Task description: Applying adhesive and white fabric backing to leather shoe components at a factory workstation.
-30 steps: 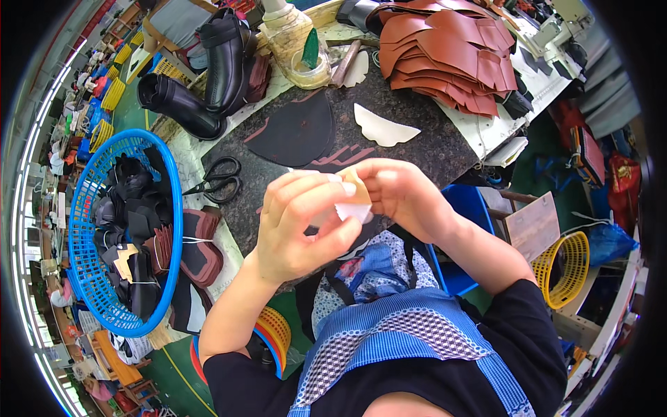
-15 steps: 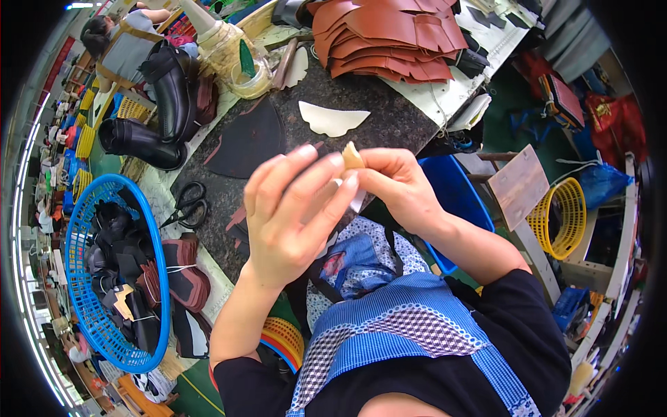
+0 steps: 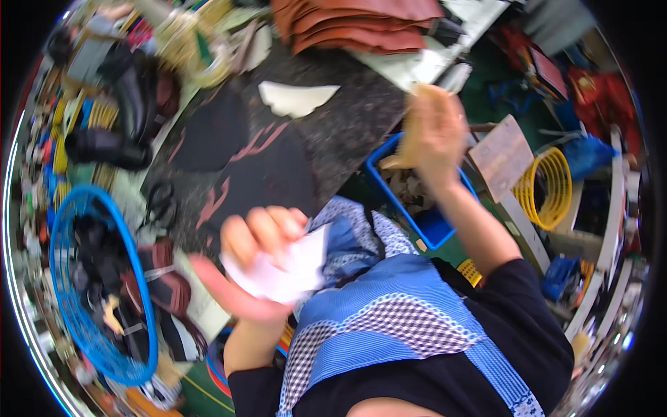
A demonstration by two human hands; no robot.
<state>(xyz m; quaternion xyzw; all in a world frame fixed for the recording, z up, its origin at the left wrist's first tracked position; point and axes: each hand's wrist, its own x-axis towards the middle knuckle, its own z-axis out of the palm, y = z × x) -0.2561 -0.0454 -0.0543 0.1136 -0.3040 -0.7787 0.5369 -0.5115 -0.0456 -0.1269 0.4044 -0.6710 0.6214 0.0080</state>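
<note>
My left hand (image 3: pixel 260 243) is closed on a white curved piece (image 3: pixel 295 267), thin like paper or backing, in front of my apron. Fast motion smears my right hand (image 3: pixel 439 135), raised above a blue bin (image 3: pixel 439 235) that has scraps in it. A tan strip (image 3: pixel 394 161) shows beside that hand; whether the fingers grip it I cannot tell. On the dark stone worktop (image 3: pixel 347 125) lie dark cut pieces with reddish edges (image 3: pixel 267 177) and a cream-white curved piece (image 3: pixel 295 99).
A stack of brown leather pieces (image 3: pixel 354 28) lies at the far edge. Black boots (image 3: pixel 132 90), black scissors (image 3: pixel 161 203) and a blue basket (image 3: pixel 146 313) of dark pieces are on the left. A wooden board (image 3: pixel 506 154) and a yellow basket (image 3: pixel 561 187) stand right.
My hands have moved apart: the left down toward my apron with the white piece, the right out over the blue bin. The view has shifted, showing more of the bin and the dark pieces.
</note>
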